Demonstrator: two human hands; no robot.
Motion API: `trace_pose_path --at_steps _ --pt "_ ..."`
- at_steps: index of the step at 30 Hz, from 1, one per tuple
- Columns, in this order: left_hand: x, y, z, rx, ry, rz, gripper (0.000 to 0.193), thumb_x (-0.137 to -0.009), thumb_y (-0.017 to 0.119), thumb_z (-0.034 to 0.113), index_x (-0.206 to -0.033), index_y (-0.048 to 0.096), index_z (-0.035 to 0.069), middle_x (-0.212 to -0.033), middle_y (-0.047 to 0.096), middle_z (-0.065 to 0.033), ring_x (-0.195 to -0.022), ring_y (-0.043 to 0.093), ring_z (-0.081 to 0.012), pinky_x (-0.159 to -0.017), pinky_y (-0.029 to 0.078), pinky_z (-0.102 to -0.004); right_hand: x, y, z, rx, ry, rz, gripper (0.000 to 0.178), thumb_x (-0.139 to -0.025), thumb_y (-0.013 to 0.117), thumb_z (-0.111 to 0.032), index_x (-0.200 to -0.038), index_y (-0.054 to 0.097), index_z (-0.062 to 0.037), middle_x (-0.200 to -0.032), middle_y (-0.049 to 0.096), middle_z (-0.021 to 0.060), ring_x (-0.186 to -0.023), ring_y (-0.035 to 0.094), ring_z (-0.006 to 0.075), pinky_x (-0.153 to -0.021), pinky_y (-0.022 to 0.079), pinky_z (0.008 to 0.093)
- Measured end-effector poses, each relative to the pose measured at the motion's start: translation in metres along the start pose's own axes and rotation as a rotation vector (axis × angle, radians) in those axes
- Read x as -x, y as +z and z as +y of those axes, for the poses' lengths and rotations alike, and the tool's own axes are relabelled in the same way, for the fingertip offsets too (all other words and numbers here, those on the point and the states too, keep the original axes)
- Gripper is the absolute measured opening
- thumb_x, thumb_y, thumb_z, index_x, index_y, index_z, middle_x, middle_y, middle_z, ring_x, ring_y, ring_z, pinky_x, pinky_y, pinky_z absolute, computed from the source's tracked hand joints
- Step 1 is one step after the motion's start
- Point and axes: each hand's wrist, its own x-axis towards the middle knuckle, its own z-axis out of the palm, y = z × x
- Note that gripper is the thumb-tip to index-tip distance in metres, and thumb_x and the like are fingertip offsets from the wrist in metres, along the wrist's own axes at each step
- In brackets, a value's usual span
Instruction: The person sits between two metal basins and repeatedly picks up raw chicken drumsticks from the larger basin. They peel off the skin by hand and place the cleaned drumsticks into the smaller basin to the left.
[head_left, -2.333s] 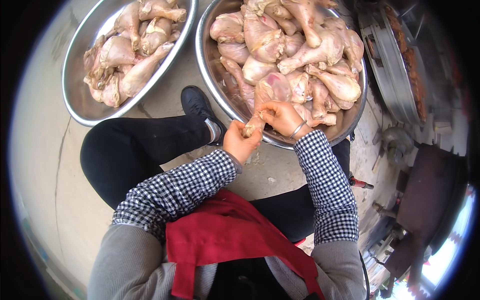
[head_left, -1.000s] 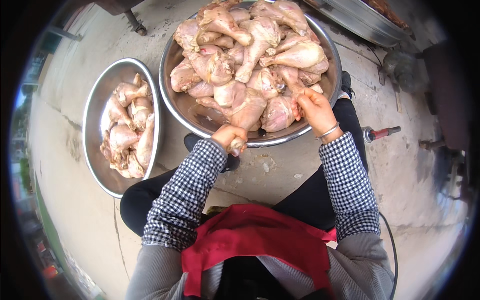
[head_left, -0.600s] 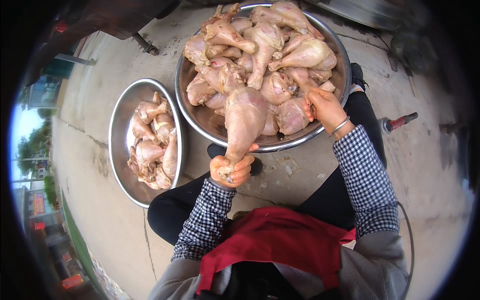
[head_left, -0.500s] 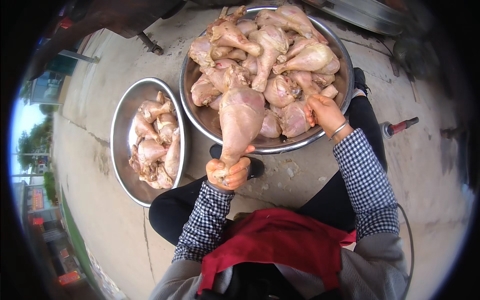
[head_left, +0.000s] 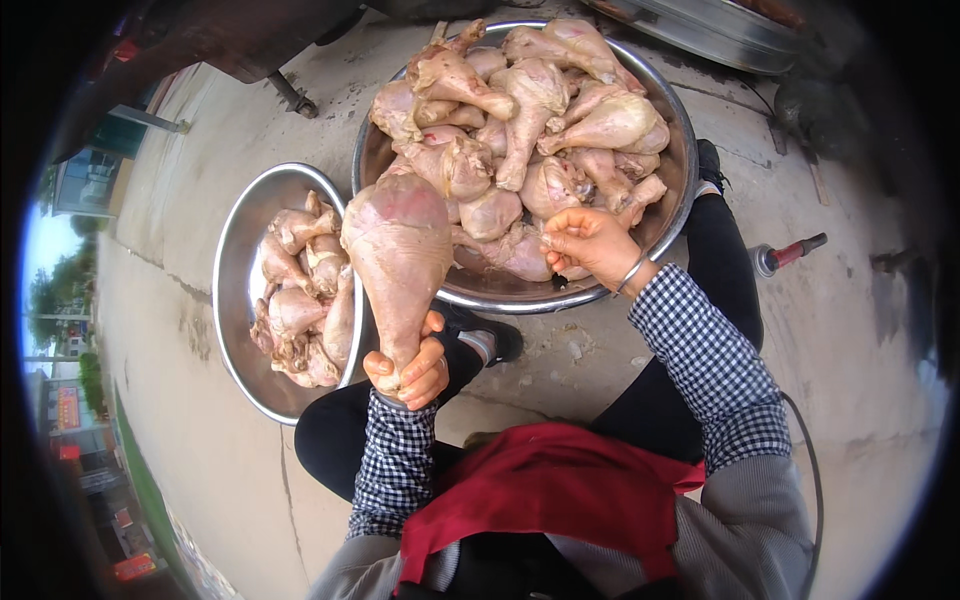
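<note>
My left hand (head_left: 410, 375) is wrapped round the thin bone end of a large raw drumstick (head_left: 398, 250). Its thick end points up and away from me, between the two basins. A large round metal basin (head_left: 690, 165) ahead is heaped with raw drumsticks (head_left: 530, 110). Over its near right part is my right hand (head_left: 592, 248), fingers pinched together; what they hold, if anything, is too small to make out. To the left, a smaller metal basin (head_left: 228, 290) holds several more drumsticks (head_left: 310, 300).
Both basins stand on a concrete floor (head_left: 160, 330). A red-handled tool (head_left: 795, 252) lies right of my leg. Dark equipment on a caster (head_left: 300, 103) stands at the far left, and a wide metal pan (head_left: 720, 35) at the far right. A dark cable (head_left: 818, 480) runs along my right side.
My left hand has carried the drumstick leftward, toward the smaller basin, and tilted its thick end left. My right hand has moved left and slightly nearer over the large basin.
</note>
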Motion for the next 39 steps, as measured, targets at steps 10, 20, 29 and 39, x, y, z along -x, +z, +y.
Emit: trace_pose_path --at_steps 10,20,29,39 --pt "-0.027 0.003 -0.045 0.143 -0.230 0.062 0.072 -0.070 0.065 0.015 -0.129 0.031 -0.008 -0.067 0.052 -0.0104 -0.044 0.051 -0.0186 -0.040 0.048 -0.0313 0.005 0.012 -0.003 -0.325 0.060 0.039 0.022 -0.092 0.061 -0.012 -0.104 0.059 0.0058 -0.093 0.064 0.0123 -0.081 0.066 0.0175 -0.075 0.058 0.0287" --pt "-0.022 0.002 -0.041 0.078 -0.228 0.133 0.068 -0.071 0.064 0.014 -0.127 0.030 -0.006 -0.069 0.049 -0.0108 -0.045 0.049 -0.0184 -0.039 0.045 -0.0312 0.005 0.024 0.005 -0.085 0.057 0.116 0.016 -0.090 0.063 -0.007 -0.100 0.060 0.0057 -0.090 0.065 0.0097 -0.078 0.066 0.0163 -0.072 0.057 0.0250" --pt "-0.019 0.001 -0.041 0.119 -0.121 0.097 0.056 -0.077 0.058 0.016 -0.124 0.039 -0.004 -0.079 0.049 -0.0105 -0.056 0.049 -0.0184 -0.049 0.044 -0.0318 -0.018 -0.015 0.046 0.133 -0.007 0.352 0.007 -0.088 0.058 -0.005 -0.081 0.058 -0.0047 -0.067 0.056 0.0005 -0.054 0.051 0.0069 -0.049 0.046 0.0207" --pt "0.034 -0.013 0.075 -0.599 0.624 0.756 0.029 -0.086 0.053 0.022 -0.105 0.051 0.000 -0.086 0.060 -0.0136 -0.069 0.059 -0.0268 -0.061 0.051 -0.0390 -0.006 -0.026 0.045 0.050 0.207 0.193 0.007 -0.089 0.062 -0.003 -0.093 0.057 -0.0025 -0.085 0.065 0.0099 -0.071 0.064 0.0149 -0.065 0.056 0.0258"
